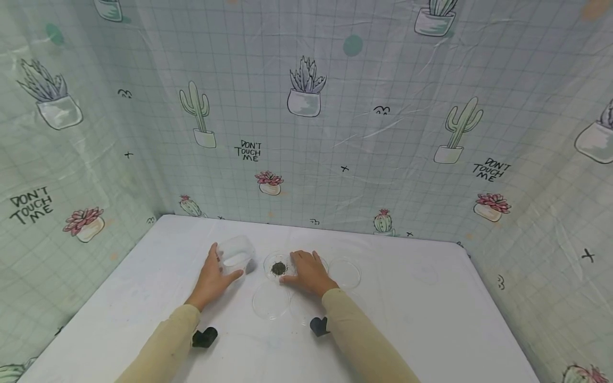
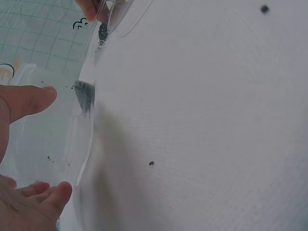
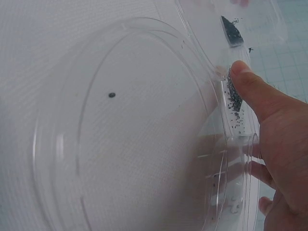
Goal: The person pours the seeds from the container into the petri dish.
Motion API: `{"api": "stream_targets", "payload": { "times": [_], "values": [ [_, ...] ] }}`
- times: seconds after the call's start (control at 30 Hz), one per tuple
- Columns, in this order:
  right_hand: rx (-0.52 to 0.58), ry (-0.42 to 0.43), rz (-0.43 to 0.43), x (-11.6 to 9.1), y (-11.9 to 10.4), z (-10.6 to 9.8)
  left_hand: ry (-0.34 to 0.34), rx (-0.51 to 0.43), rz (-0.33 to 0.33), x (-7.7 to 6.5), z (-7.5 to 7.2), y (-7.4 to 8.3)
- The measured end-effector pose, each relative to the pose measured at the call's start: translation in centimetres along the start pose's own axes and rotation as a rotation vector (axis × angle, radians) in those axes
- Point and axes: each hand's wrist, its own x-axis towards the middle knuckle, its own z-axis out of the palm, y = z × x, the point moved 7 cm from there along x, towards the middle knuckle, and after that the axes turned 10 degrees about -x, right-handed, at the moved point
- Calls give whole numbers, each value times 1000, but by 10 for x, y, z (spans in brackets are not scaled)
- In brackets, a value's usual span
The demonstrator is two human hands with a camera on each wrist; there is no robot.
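My left hand (image 1: 213, 279) holds a clear plastic container (image 1: 238, 243), thumb on the near side and fingers at its left. Dark granules (image 2: 84, 95) gather in one corner of this container, and a few stick to its wall. To the right, my right hand (image 1: 310, 274) grips the rim of a clear round dish (image 1: 265, 264) between thumb and fingers. A small pile of dark granules (image 1: 279, 268) lies in that dish. In the right wrist view the thumb (image 3: 243, 77) presses at the rim beside the pile, with the other fingertips partly seen through clear plastic.
More clear round dishes stand close by: one in front (image 1: 271, 301), one at the right (image 1: 345, 273), and another partly under my right forearm. Loose dark specks (image 2: 151, 163) lie on the white table (image 1: 421, 319). A patterned curtain (image 1: 345, 133) bounds the back and sides.
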Motion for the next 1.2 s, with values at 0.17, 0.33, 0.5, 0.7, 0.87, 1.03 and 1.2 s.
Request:
{"api": "stream_targets", "payload": {
  "times": [0.17, 0.33, 0.5, 0.7, 0.87, 1.03, 1.2],
  "values": [
    [-8, -10, 3, 0, 0, 0, 7, 30, 29, -2, -5, 3],
    [-3, -14, 6, -1, 0, 0, 12, 53, 69, -5, -10, 8],
    [-3, -11, 1, 0, 0, 1, 30, 79, 106, -10, -17, 14],
    [-9, -12, -1, 0, 0, 1, 37, 120, 109, -15, -24, 20],
    [-2, -11, 3, 0, 0, -1, 41, 134, 131, -19, -27, 30],
    [8, -8, 5, -1, -1, -2, 36, 127, 159, -24, -28, 39],
    [4, -12, 2, 0, 0, -1, 21, 128, 171, -27, -27, 46]
  ]
}}
